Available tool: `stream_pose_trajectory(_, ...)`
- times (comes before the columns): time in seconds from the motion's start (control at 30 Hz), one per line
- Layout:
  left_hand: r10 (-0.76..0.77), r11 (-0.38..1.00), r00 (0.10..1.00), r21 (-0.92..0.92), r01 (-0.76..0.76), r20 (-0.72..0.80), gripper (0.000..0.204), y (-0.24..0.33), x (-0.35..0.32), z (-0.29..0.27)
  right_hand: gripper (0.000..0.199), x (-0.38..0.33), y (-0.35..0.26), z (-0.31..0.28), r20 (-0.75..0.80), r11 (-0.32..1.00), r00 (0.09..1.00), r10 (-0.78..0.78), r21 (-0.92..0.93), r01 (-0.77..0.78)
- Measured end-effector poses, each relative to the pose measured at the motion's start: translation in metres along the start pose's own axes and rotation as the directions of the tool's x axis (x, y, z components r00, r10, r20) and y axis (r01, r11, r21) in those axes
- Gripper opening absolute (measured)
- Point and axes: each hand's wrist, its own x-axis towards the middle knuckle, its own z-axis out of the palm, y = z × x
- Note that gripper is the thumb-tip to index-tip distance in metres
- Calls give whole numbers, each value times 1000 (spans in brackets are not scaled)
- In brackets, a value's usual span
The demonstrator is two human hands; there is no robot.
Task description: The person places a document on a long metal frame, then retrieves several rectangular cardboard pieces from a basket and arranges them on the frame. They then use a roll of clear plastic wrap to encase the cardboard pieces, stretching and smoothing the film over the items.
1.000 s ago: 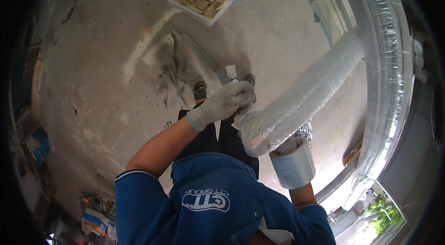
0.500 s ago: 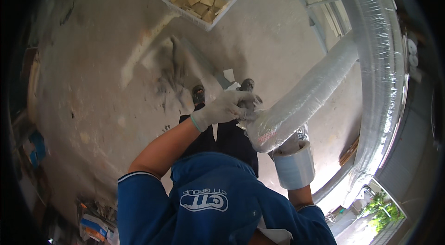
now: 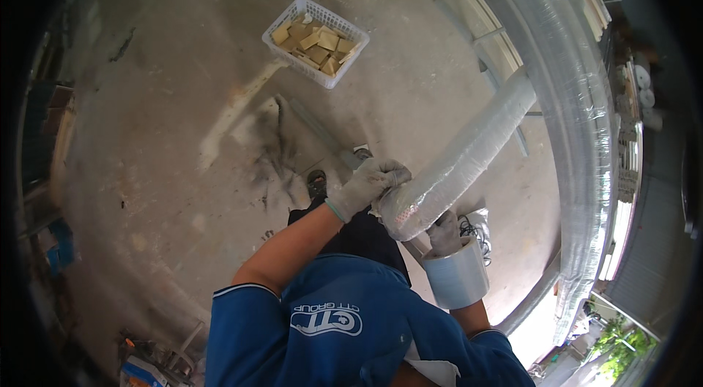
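A long piece wrapped in shiny clear film (image 3: 469,156) slants from the right down to its rounded end before me, where a small red patterned patch shows through. My left hand (image 3: 366,188), in a pale grey glove, is at the upper left of that end, its fingers bent closed; whatever they pinch is too small to make out. On the other side of the end, my gloved right hand (image 3: 444,233) is against or close beside the wrapped piece, its fingers partly hidden. A thick roll of clear film (image 3: 458,276) sits around my right wrist like a sleeve.
A white plastic basket (image 3: 331,82) of flat tan pieces stands on the concrete floor ahead. A large film-wrapped curved frame (image 3: 578,94) runs down the right side. A grey bar (image 3: 315,125) lies near my feet. Dark cords and a clear bag (image 3: 476,229) lie beyond my right hand.
My view has shifted, so the basket appears lower. My left hand has moved slightly up the wrapped end, and its fingers have drawn together. The right hand shows more clearly beside the piece.
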Motion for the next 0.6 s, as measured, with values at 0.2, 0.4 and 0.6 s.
stream_pose_trajectory(0.2,59,956,996,-286,-74,-61,21,-16,-6,5,27,-4,-2,-13,-92,891,983,158,443,-102)
stream_pose_trajectory(0.4,-13,958,969,-280,-58,-246,8,-18,8,10,13,-27,-5,-13,-191,790,975,115,612,26)
stream_pose_trajectory(0.6,-43,912,926,-394,-117,-375,7,-30,12,9,13,-47,6,-1,-221,828,962,163,561,-11)
